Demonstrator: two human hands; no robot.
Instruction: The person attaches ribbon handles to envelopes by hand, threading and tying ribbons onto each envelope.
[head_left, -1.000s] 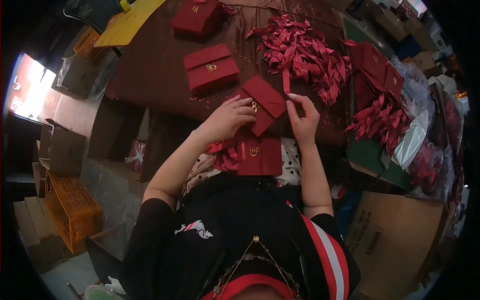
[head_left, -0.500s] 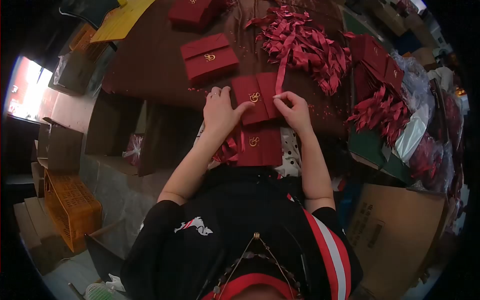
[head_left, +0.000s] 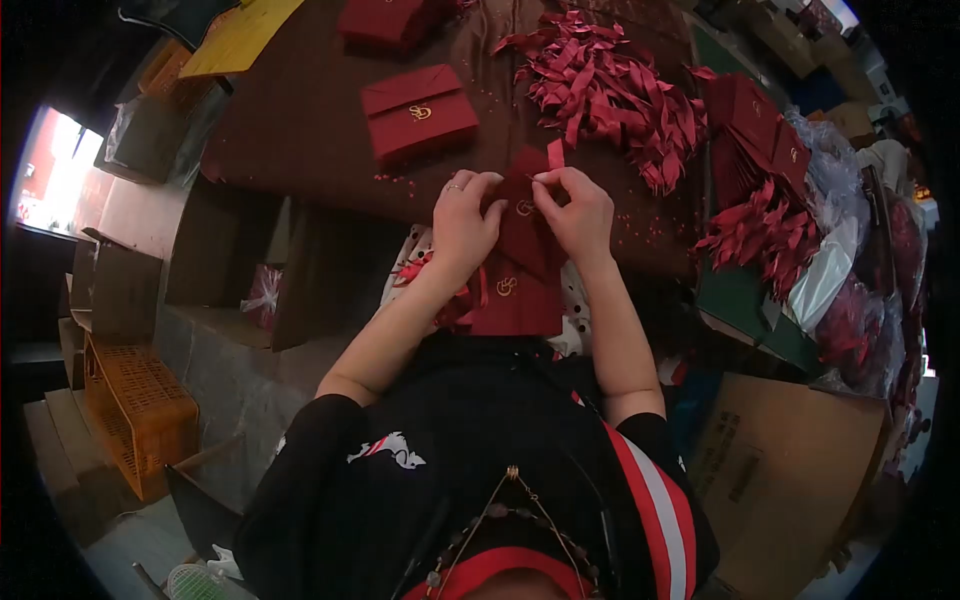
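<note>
Dark-red envelope [head_left: 528,238] bears a gold emblem [head_left: 525,208], perhaps slightly tilted.

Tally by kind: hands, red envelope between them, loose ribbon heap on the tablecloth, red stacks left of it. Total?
Hands: 2
Red envelope between them: 1
Loose ribbon heap: 1
Red stacks left of it: 2
Total: 6

A dark-red envelope [head_left: 532,238] with a gold monogram [head_left: 525,208] sits askew, monogram showing, between the left grip [head_left: 467,220] and right grip [head_left: 575,212]. A flat red ribbon [head_left: 556,153], pinched in the right grip, sticks up by the envelope's upper edge.
</note>
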